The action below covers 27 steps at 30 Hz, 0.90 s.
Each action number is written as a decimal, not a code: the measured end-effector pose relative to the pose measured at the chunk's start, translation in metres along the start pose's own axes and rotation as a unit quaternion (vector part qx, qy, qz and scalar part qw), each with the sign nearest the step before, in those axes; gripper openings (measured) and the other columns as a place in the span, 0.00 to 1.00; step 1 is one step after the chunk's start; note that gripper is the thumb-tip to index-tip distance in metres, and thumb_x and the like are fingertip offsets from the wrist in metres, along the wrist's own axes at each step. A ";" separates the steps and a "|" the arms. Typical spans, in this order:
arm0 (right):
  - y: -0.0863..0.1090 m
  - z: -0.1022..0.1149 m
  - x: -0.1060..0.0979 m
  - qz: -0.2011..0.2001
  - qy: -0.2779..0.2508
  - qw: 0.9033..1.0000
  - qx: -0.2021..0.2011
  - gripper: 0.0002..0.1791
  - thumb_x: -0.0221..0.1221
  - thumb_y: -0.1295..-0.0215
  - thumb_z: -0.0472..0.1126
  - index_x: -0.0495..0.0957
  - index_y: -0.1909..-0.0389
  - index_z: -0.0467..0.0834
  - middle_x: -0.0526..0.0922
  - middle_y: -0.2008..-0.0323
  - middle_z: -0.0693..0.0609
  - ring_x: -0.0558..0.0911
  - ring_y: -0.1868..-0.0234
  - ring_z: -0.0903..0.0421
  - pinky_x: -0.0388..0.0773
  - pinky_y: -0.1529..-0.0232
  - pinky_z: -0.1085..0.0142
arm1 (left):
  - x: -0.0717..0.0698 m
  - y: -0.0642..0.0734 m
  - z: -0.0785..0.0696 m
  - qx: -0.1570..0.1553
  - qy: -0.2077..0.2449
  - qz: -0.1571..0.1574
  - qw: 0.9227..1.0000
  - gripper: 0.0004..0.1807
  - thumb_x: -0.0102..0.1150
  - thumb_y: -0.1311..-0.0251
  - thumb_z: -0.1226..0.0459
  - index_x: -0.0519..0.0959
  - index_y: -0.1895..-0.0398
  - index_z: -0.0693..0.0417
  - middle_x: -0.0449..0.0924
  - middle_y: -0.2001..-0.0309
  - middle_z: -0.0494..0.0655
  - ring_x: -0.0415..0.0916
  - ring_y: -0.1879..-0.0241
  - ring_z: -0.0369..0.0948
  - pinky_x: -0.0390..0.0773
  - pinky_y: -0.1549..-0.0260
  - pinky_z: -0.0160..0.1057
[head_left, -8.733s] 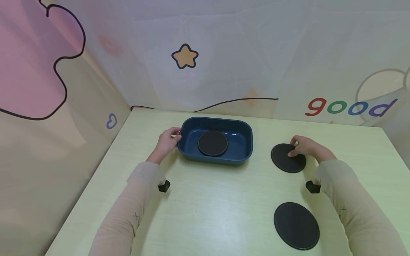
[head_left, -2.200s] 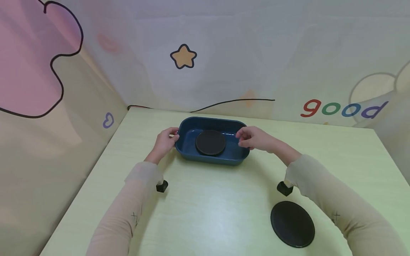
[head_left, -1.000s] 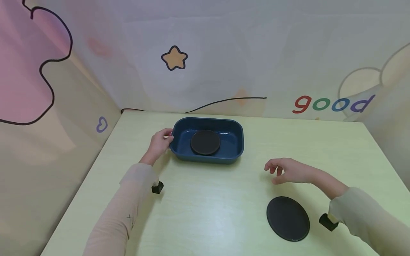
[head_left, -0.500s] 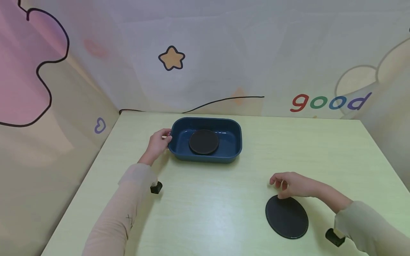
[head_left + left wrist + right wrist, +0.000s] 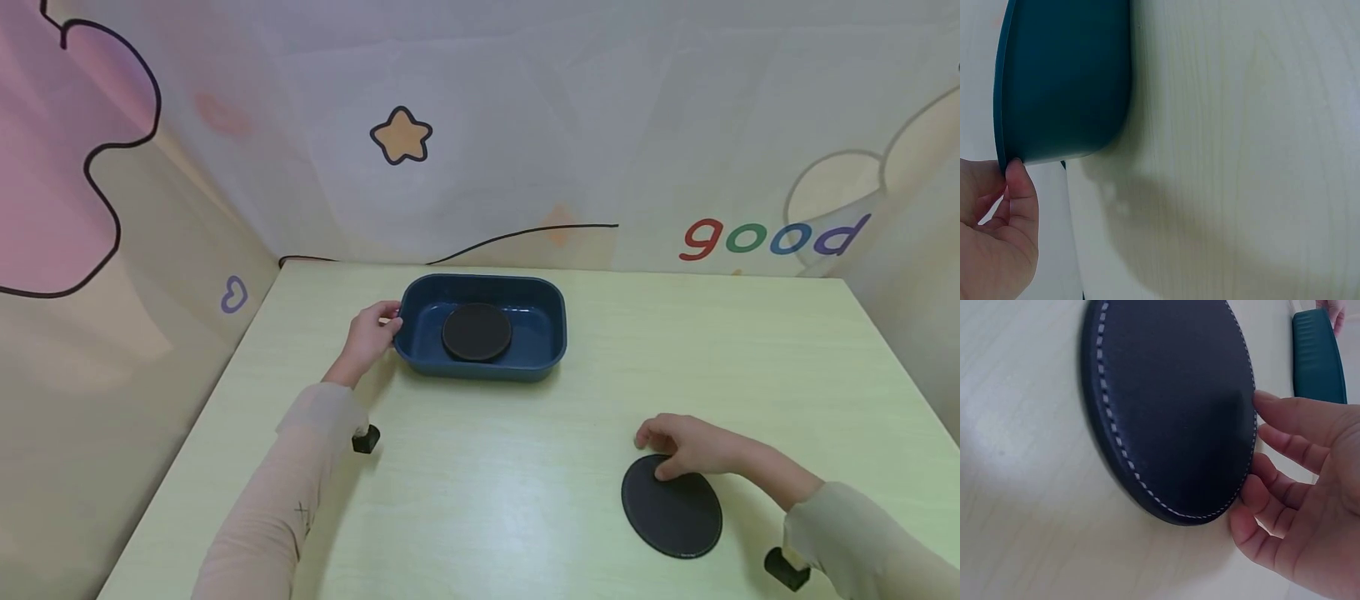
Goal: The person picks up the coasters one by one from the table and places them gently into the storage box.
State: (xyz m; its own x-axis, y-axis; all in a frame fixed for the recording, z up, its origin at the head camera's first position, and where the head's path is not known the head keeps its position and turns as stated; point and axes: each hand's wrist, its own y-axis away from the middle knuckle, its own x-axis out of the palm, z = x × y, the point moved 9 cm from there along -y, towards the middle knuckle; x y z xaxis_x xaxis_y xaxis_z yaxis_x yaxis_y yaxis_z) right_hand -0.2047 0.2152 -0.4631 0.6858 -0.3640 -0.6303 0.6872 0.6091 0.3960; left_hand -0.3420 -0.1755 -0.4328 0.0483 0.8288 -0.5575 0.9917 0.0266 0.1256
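A dark blue rectangular baking dish stands near the back of the table. My left hand pinches its left rim between thumb and fingers, seen close in the left wrist view at the dish wall. Inside the dish lies a round black coaster, on top of whatever it covers. At the front right, another round black coaster with pale edge stitching lies on the table. My right hand holds its far edge, thumb over the top; in the right wrist view the curled fingers meet its rim.
The pale wood-grain table reaches back to a cloth backdrop with printed shapes and coloured letters. Another cloth wall runs along the table's left edge. Each wrist carries a small black camera.
Since the earliest frame, the middle coaster has left the table; one shows in the dish. My right hand has moved from the dish to the front coaster's edge. The left stays on the rim.
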 end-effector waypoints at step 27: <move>-0.003 0.006 0.002 0.000 0.063 0.998 0.019 0.14 0.63 0.56 0.30 0.65 0.76 0.44 0.63 0.75 0.54 0.63 0.72 0.58 0.60 0.75 0.70 | 0.000 0.001 -0.002 0.002 0.003 -0.003 1.000 0.19 0.46 0.38 0.68 0.67 0.43 0.60 0.69 0.51 0.56 0.72 0.58 0.46 0.77 0.70 0.32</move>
State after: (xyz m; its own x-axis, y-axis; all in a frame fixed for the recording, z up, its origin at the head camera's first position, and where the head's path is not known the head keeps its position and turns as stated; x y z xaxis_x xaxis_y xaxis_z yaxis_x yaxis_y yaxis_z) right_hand -0.2040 0.2083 -0.4611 0.6512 -0.2711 -0.7088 0.6976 0.5815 0.4186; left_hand -0.3415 -0.1749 -0.4310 0.0407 0.8321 -0.5531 0.9925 0.0302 0.1184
